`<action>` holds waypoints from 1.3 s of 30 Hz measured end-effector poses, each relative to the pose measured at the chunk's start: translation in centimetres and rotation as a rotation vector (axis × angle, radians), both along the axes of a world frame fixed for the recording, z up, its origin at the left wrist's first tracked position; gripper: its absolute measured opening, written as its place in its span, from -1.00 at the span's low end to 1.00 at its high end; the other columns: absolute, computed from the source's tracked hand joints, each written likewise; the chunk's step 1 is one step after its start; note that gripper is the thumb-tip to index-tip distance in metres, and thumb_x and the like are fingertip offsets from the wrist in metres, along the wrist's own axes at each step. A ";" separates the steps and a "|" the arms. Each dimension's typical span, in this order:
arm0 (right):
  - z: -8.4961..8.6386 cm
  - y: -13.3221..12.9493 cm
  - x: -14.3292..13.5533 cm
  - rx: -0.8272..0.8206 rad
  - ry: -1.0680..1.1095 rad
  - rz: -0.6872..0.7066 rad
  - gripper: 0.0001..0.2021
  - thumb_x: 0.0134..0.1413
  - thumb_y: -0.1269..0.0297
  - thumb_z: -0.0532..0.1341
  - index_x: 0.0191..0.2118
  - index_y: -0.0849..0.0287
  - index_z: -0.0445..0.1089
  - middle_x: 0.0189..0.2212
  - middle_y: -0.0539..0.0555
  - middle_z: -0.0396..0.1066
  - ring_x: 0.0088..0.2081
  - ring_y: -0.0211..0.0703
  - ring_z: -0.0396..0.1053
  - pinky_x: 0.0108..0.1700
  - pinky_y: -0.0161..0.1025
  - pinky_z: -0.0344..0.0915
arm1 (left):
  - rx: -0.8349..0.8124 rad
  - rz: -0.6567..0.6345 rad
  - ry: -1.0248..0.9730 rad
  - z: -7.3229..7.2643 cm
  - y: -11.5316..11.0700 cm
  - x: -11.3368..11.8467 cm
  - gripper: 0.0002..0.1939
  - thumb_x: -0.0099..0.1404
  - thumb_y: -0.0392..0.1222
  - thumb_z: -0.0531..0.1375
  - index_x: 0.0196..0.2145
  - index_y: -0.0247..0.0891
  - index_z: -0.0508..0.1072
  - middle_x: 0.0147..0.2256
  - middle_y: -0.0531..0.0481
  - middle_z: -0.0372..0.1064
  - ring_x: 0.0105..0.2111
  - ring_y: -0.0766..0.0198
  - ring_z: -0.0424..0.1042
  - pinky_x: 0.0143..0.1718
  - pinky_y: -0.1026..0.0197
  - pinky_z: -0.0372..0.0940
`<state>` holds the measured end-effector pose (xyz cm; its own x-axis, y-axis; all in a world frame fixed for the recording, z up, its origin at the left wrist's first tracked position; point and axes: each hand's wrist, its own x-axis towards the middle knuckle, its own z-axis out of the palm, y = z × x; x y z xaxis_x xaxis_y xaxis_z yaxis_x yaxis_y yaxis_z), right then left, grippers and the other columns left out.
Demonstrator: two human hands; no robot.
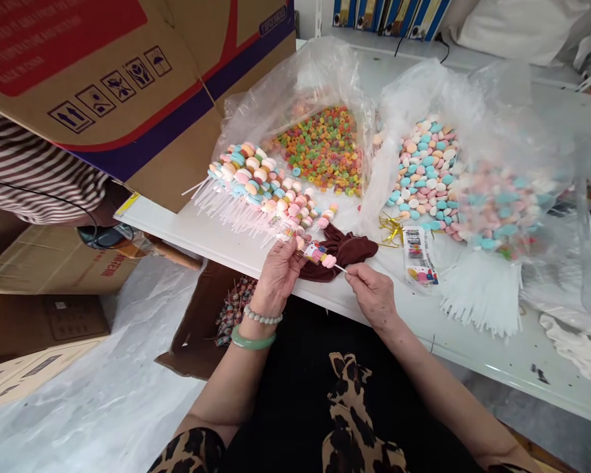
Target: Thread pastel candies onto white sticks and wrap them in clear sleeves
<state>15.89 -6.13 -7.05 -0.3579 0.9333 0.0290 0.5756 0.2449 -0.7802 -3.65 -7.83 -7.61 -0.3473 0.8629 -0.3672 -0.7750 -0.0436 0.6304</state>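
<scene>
My left hand (282, 263), wearing a beaded bracelet and a green bangle, pinches a small clear printed candy wrapper (313, 249). My right hand (373, 294) is closed on the white stick of a candy lollipop (329, 261), whose pink and yellow candies sit at the wrapper's near end; how far it reaches inside is hard to tell. Under them lies a dark brown cloth (349, 248). Just beyond my left hand, a pile of candy-topped sticks (256, 177) rests on the table. A stack of flat printed wrappers (420, 256) lies beyond my right hand.
Clear bags hold ring candies (325, 148) and pastel candies (428, 171) on the white table (473, 351). White sticks (482, 292) and gold twist ties (391, 228) lie rightward. A big carton (177, 131) stands left; an open box (190, 335) with wrapped candies is below.
</scene>
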 end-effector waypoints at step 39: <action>-1.1 0.3 -1.4 -0.330 0.383 -0.038 -0.66 -0.02 0.28 0.18 -0.08 0.14 0.44 -0.55 -0.10 0.30 -0.53 -0.27 0.26 -0.38 -0.28 0.29 | -0.063 -0.251 0.130 -0.8 -1.0 4.2 -0.68 -0.06 -0.27 0.43 -0.30 -0.35 0.51 -0.42 0.01 0.48 -0.51 0.40 0.35 -0.41 0.29 0.26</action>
